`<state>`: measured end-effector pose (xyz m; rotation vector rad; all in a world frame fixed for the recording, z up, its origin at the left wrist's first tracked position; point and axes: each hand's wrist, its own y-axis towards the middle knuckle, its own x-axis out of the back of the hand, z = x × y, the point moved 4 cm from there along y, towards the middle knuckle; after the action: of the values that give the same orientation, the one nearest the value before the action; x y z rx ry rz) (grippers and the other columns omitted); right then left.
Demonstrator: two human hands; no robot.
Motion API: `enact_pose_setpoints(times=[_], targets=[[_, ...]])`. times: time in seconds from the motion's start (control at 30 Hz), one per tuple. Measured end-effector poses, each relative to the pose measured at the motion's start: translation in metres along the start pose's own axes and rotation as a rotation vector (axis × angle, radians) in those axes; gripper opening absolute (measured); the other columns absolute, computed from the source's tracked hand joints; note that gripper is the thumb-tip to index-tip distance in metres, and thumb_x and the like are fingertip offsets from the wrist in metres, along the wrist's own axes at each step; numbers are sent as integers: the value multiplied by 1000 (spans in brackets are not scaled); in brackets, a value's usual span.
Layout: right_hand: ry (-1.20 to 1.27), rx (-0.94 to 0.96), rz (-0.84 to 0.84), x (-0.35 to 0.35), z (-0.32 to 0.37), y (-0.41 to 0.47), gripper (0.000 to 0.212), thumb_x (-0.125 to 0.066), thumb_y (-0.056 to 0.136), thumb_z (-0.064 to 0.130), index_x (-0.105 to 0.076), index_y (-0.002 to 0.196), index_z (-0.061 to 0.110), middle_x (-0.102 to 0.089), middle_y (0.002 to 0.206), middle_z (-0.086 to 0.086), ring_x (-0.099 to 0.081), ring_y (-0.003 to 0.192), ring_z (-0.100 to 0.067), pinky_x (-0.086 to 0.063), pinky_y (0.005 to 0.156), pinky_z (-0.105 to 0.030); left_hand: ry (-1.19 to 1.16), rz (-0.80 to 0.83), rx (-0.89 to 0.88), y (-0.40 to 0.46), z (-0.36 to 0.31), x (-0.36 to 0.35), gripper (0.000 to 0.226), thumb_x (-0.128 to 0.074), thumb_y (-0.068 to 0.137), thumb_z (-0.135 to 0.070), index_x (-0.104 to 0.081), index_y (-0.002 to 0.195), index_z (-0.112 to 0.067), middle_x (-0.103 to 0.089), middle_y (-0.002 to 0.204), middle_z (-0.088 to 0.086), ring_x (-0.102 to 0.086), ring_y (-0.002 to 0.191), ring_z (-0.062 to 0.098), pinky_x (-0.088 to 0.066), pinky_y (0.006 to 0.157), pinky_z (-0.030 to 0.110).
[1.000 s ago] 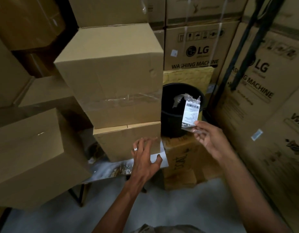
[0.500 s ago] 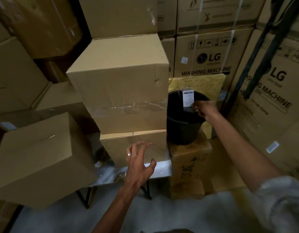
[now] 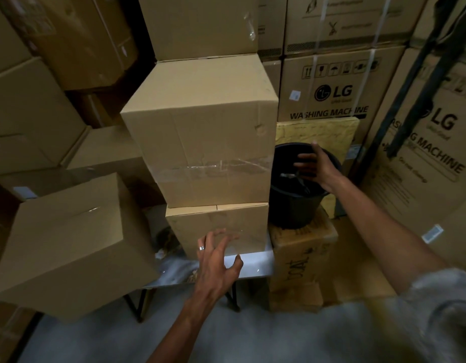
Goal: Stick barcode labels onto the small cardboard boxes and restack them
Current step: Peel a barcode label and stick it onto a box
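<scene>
Head view, right hand [image 3: 314, 166] over bucket [image 3: 294, 205] rim

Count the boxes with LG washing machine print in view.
2. One LG box stands at the back behind the black bucket; the other LG box is at the right edge, behind dark straps. More may be hidden or unreadable above.

Plain tan cardboard boxes [image 3: 200, 142], clear glossy tape band across the big one. Silver ring [image 3: 201, 248] on the left hand [image 3: 216, 260]. Under the right hand [image 3: 314, 166]: black bucket [image 3: 294, 205]. Behind it, a yellow speckled board [image 3: 318, 132]. Brown cartons [image 3: 336, 85] beyond, black LG print. Grey floor [image 3: 108, 336]; pale grey sleeve [image 3: 441, 310].
</scene>
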<state>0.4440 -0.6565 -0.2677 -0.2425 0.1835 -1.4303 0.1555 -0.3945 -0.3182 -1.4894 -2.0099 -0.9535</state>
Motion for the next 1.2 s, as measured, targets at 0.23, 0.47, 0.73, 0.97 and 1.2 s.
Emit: enact_pose_setpoints(times=[0.23,0.47,0.73,0.97,1.2], targets=[[-214,188,-178,10,-4,3,15,-59,97,-2,-69,103,7,-72,101,-19,-69,103,-40,-57,93,-51,-3,24,-18,-4,0,1,50,-58,75,-41,-66,124,-33,-49,137,-3,-33,127,16,-32,97,32],[-684,435,-162,11,25,10,17,-75,84,-1,-75,100,6,-75,95,-15,-72,89,-29,-61,77,-44,14,71,-10,-9,4,-7,47,-63,78,-43,-64,125,-38,-44,143,-4,-29,134,17,-34,99,35],[-850,504,-194,3,49,32,21,-79,82,7,-75,100,-3,-75,92,-18,-70,92,-30,-48,69,-37,19,56,16,-4,3,-3,46,-64,78,-40,-65,124,-37,-41,147,-5,-25,134,14,-35,98,34],[-941,501,-260,1,52,30,32,-81,76,0,-75,108,-3,-74,105,-22,-70,99,-35,-47,76,-31,38,11,-4,5,7,-4,45,-68,77,-33,-65,122,-38,-41,143,-6,-21,127,6,-33,98,33],[-954,494,-230,4,50,31,16,-80,80,6,-79,96,2,-76,98,-19,-71,91,-34,-42,74,-27,4,-45,-39,15,-1,-2,48,-67,76,-31,-58,122,-43,-43,139,-6,-23,126,8,-34,97,34]])
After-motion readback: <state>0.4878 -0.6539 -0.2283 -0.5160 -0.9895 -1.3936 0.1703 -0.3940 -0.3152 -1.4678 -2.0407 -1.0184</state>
